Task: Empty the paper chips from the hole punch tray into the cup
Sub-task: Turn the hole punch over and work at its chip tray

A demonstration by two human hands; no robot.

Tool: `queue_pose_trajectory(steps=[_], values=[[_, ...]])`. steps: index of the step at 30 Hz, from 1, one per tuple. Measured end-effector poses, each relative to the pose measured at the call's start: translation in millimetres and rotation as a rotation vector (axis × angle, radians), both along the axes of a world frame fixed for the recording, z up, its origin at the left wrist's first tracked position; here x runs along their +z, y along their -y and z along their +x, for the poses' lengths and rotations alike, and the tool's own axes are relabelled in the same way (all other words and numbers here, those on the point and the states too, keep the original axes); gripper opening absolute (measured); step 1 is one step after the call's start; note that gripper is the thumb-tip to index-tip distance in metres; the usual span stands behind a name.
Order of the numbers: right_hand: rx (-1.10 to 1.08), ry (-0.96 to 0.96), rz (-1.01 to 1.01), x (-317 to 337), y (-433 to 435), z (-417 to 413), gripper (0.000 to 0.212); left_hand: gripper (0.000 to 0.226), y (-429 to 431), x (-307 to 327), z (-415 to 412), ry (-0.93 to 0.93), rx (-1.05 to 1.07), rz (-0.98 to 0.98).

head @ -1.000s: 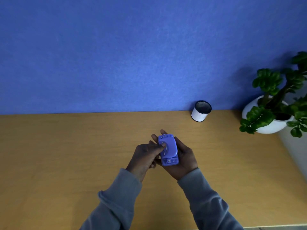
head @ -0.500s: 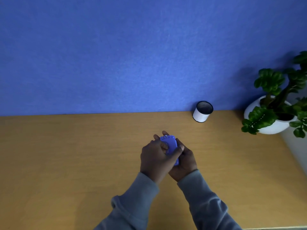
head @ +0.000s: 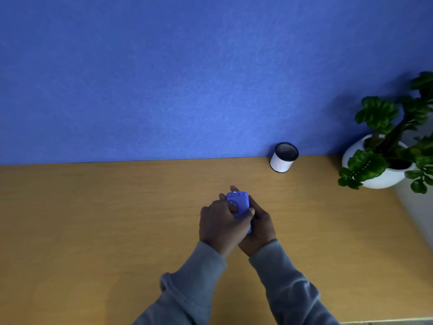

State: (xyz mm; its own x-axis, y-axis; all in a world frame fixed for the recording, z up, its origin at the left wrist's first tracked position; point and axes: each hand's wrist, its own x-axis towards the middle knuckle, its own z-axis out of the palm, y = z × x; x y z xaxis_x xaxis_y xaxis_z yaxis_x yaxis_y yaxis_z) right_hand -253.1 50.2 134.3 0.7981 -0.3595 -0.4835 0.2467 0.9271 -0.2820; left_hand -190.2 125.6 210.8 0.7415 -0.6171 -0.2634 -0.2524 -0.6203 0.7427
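Note:
A small blue hole punch (head: 240, 204) is held above the wooden desk (head: 93, 219), underside facing up. My right hand (head: 260, 227) cups it from below and the right. My left hand (head: 219, 225) lies over its near half, thumb and fingers wrapped across the tray side, hiding most of it. The cup (head: 283, 158), white with a dark rim and dark inside, stands upright at the back of the desk against the blue wall, well beyond and to the right of my hands. No paper chips are visible.
A green plant in a white bowl-shaped pot (head: 384, 174) stands at the desk's far right corner. The blue wall (head: 187, 78) closes off the back edge. The desk's right edge (head: 419, 231) slants down past the pot.
My left hand has moved from the punch's left side to lie across its top, covering the near half. The punch and right hand stay in the same spot.

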Motion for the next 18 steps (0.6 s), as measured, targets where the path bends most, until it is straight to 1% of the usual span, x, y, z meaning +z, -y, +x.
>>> queue_pose_trajectory(steps=[5, 8, 11, 14, 16, 18], values=[[-0.036, -0.064, -0.012, -2.0, 0.9, -0.6, 0.043, 0.041, 2.8, 9.8, 2.0, 0.004, -0.004, -0.004], [-0.063, -0.067, -0.017, -4.3, 2.3, -1.7, 0.053, 0.046, 4.4, 20.2, 4.2, 0.009, 0.005, 0.000], [-0.079, -0.055, 0.004, -3.1, 2.4, 0.2, 0.051, 0.053, 6.1, 22.7, 6.3, 0.021, -0.005, 0.011], [-0.087, -0.056, 0.035, -1.4, 1.1, 6.1, 0.041, 0.045, 6.6, 16.7, 5.2, 0.012, -0.043, 0.027], [-0.086, -0.055, 0.051, 0.3, 0.0, 7.9, 0.043, 0.039, 6.3, 12.5, 4.2, 0.016, -0.057, 0.023], [-0.080, -0.045, 0.053, 3.8, -0.3, 9.2, 0.045, 0.039, 6.0, 10.2, 4.0, 0.036, -0.060, 0.020]])
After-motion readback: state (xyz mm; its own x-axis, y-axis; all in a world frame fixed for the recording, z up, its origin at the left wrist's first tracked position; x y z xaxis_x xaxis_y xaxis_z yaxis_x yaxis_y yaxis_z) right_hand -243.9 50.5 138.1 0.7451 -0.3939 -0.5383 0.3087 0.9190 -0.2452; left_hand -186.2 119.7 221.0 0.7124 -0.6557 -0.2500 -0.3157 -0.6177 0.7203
